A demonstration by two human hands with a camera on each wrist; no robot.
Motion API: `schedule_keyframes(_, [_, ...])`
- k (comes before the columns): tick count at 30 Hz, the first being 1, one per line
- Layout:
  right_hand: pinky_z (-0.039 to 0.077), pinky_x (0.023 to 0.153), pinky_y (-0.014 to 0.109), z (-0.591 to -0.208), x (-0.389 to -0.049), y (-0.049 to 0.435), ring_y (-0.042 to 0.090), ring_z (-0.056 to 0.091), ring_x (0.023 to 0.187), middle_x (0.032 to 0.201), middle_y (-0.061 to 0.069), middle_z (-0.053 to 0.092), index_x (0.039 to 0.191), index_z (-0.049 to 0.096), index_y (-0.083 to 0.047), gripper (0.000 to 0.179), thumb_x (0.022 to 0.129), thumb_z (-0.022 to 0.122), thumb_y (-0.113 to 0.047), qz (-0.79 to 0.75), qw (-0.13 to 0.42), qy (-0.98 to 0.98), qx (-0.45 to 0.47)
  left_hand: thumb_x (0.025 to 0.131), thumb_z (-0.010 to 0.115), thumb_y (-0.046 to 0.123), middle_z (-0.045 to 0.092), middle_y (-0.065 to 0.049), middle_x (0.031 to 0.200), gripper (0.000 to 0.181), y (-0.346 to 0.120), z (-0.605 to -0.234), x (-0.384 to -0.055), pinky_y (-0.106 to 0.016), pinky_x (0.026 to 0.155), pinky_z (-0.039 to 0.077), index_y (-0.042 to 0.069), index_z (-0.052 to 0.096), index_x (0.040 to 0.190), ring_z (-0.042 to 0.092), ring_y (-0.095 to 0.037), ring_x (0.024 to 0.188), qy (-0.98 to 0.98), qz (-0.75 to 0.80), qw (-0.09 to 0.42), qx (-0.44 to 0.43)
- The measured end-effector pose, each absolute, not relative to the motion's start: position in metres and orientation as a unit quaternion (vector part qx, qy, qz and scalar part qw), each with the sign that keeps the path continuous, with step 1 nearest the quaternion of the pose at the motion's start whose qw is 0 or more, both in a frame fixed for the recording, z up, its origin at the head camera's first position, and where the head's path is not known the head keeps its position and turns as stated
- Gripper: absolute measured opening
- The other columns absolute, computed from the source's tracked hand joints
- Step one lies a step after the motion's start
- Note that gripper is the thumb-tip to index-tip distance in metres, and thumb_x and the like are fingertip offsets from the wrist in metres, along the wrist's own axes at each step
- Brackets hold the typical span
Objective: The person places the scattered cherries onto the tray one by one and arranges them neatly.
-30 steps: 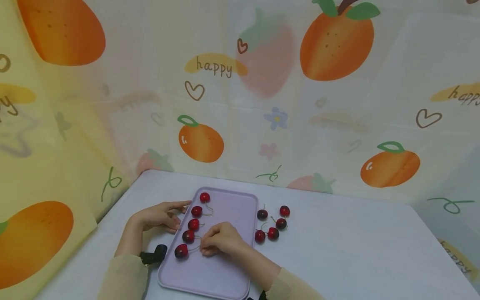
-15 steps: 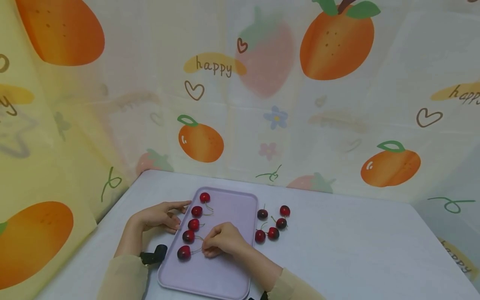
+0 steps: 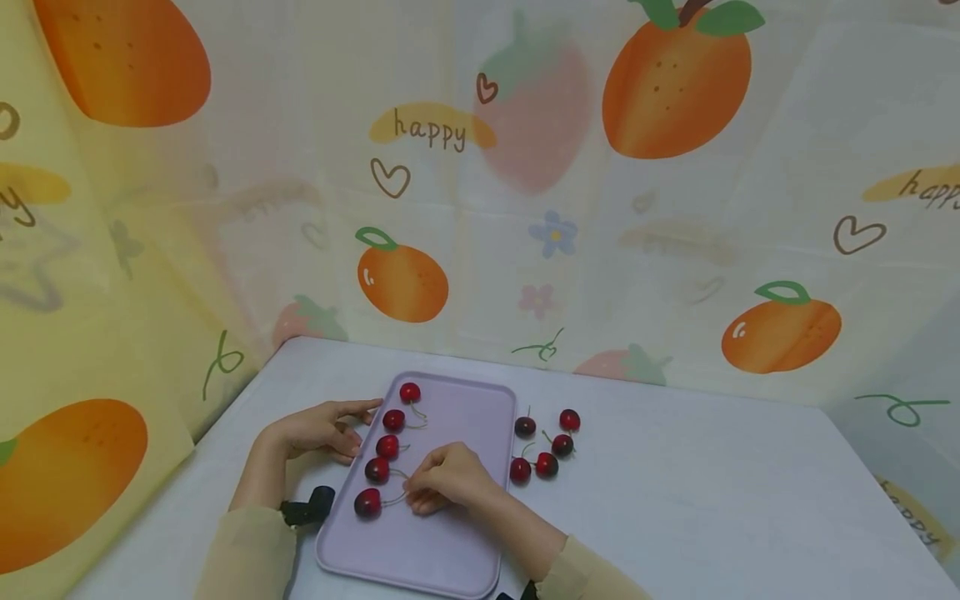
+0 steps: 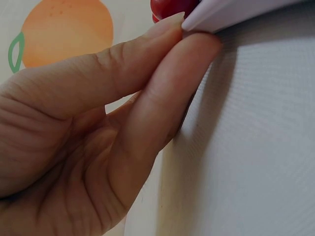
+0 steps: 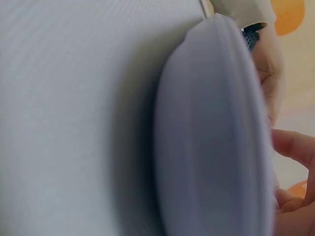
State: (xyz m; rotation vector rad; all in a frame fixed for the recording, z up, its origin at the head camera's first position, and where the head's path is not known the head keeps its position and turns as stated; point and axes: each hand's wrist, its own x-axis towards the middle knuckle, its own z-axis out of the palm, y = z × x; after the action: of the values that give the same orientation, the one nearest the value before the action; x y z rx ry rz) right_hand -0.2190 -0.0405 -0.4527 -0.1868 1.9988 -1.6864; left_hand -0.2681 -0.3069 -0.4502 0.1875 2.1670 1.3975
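Observation:
A flat lilac tray (image 3: 420,550) lies on the white table, with a column of several dark-red cherries along its left side. My left hand (image 3: 318,429) is at the tray's left edge; in the left wrist view its thumb and a finger (image 4: 162,83) pinch the tray rim (image 4: 216,17). Over the tray, my right hand (image 3: 446,479) pinches the stem of the nearest cherry (image 3: 367,503), which rests on the tray. The right wrist view mostly shows the tray's side (image 5: 211,132), with part of a hand (image 5: 298,196) at its right.
To the right of the tray, several more stemmed cherries (image 3: 547,465) lie loose on the white tabletop (image 3: 697,500). A fruit-printed cloth (image 3: 480,250) hangs behind the table and along its left side. A black wrist strap (image 3: 307,507) sits on the left wrist.
The nearest cherry has shifted slightly to the right along with my right hand, then stayed put. My left hand has kept its place at the tray edge.

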Motion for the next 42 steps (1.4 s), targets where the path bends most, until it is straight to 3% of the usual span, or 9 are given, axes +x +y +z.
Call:
schedule_keyframes(6, [0.059,0.053,0.026,-0.444,-0.225,-0.034,0.009,0.063,0.049,0.072,0.017,0.074,0.082,0.072,0.003,0.017,0.081,0.076,-0.013,-0.612,0.257,0.744,-0.07,0.085,0.068,0.002,0.041,-0.019,0.133,0.079,-0.309,-0.449,-0.267,-0.03,0.078,0.062,0.009,0.031,0.155,0.061,-0.017,0.088,0.806,0.518,0.276,0.071])
schedule_keyframes(11, [0.062,0.062,0.029,-0.427,-0.237,-0.016,0.008,0.066,0.056,0.079,0.016,0.075,0.09,0.073,0.005,0.023,0.085,0.073,-0.017,-0.608,0.231,0.752,-0.102,0.085,0.068,0.003,0.041,-0.019,0.132,0.08,-0.31,-0.449,-0.267,-0.03,0.078,0.062,0.008,0.029,0.155,0.061,-0.016,0.087,0.806,0.517,0.277,0.079])
schedule_keyframes(16, [0.063,0.07,0.031,-0.409,-0.254,0.014,0.011,0.07,0.066,0.086,0.016,0.076,0.097,0.073,0.005,0.023,0.086,0.072,-0.016,-0.618,0.167,0.763,-0.091,0.086,0.067,0.001,0.041,-0.02,0.133,0.079,-0.31,-0.45,-0.266,-0.03,0.078,0.062,0.008,0.03,0.155,0.061,-0.017,0.087,0.803,0.523,0.274,0.08])
schedule_keyframes(24, [0.061,0.071,0.024,-0.399,-0.276,0.086,0.01,0.07,0.07,0.082,0.005,0.074,0.103,0.071,0.003,0.025,0.087,0.071,-0.017,-0.615,0.081,0.785,-0.009,0.086,0.067,0.001,0.041,-0.018,0.133,0.078,-0.307,-0.449,-0.265,-0.029,0.077,0.062,0.009,0.03,0.155,0.06,-0.016,0.087,0.802,0.524,0.273,0.086])
schedule_keyframes(33, [0.059,0.075,0.018,-0.409,-0.283,0.154,0.006,0.069,0.076,0.085,-0.003,0.072,0.117,0.062,0.011,0.039,0.093,0.066,-0.019,-0.629,0.085,0.773,0.021,0.086,0.066,0.001,0.042,-0.019,0.133,0.078,-0.308,-0.448,-0.265,-0.029,0.078,0.062,0.008,0.031,0.155,0.06,-0.016,0.087,0.806,0.521,0.27,0.081])
schedule_keyframes(42, [0.059,0.075,0.016,-0.424,-0.282,0.183,0.004,0.07,0.078,0.084,-0.004,0.073,0.122,0.058,0.016,0.044,0.094,0.064,-0.017,-0.646,0.126,0.752,0.03,0.086,0.067,0.002,0.042,-0.019,0.132,0.078,-0.308,-0.45,-0.266,-0.029,0.078,0.062,0.01,0.032,0.154,0.061,-0.017,0.087,0.808,0.518,0.271,0.075])
